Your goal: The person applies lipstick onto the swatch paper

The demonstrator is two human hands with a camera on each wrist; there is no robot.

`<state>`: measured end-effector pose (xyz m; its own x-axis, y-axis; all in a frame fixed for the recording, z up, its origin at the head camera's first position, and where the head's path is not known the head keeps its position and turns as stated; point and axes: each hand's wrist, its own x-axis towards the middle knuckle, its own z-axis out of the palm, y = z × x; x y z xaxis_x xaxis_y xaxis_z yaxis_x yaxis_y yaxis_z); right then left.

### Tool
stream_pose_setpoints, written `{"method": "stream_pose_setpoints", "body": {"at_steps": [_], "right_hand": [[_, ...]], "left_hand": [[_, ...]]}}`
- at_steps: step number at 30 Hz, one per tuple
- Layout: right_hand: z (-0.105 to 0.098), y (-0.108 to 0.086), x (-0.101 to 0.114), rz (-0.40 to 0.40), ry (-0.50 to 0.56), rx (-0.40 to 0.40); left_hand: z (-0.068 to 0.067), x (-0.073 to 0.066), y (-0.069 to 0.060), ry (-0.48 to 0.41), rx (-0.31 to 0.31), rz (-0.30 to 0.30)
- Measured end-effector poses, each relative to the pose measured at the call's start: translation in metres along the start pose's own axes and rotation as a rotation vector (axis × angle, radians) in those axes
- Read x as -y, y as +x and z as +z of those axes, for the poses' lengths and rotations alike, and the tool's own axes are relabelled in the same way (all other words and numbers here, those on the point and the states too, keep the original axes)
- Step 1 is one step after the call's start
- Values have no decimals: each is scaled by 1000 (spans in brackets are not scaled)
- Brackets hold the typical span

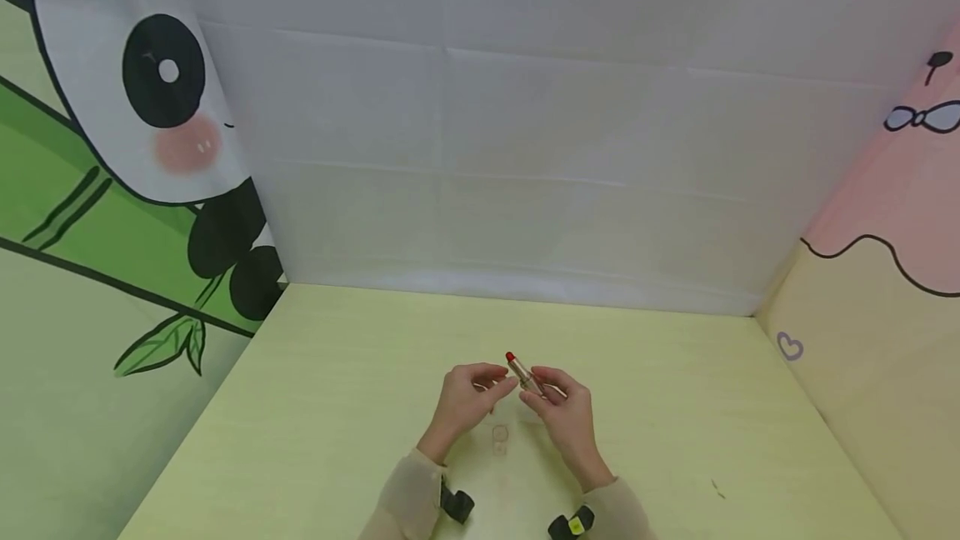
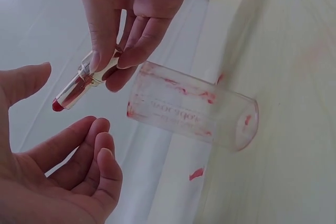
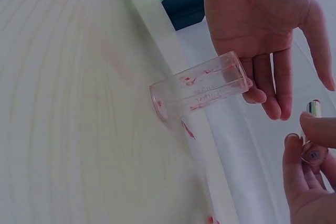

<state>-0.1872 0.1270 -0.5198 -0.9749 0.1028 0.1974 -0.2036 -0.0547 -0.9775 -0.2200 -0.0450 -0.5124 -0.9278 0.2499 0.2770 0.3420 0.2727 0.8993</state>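
So my left hand (image 1: 467, 400) was free, thumb spread well away from loosely bent fingers, nothing in it, just beside the lipstick. Next along was a clear cup (image 2: 176, 106), seemingly standing on the counter (image 1: 660, 407), red smears (image 2: 207, 97) on its wall. Looked like stiff plastic to me, but it could've been glass.

Then the lipstick (image 1: 523, 373), up off the counter between my hands, slanted, red tip (image 2: 58, 105) bare and leaning to my left. I'd call it light and rigid in the case, a bit slick where it was shiny, but that tip was surely soft: press it and it'd smear or even snap. So the gold base was the place to grab, tip left alone. My right hand (image 1: 566, 408) had exactly that, a pinch low down, thumb against fingers. How hard I was squeezing, can't tell.
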Motion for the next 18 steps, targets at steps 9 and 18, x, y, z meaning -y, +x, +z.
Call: {"method": "stream_pose_setpoints", "body": {"at_steps": [9,18], "right_hand": [[2,3,-1,25,28,9],[4,-1,-2,48,53,11]], "left_hand": [[0,-2,3,-11,-22,37],[5,-1,4,-54,-40,21]]}}
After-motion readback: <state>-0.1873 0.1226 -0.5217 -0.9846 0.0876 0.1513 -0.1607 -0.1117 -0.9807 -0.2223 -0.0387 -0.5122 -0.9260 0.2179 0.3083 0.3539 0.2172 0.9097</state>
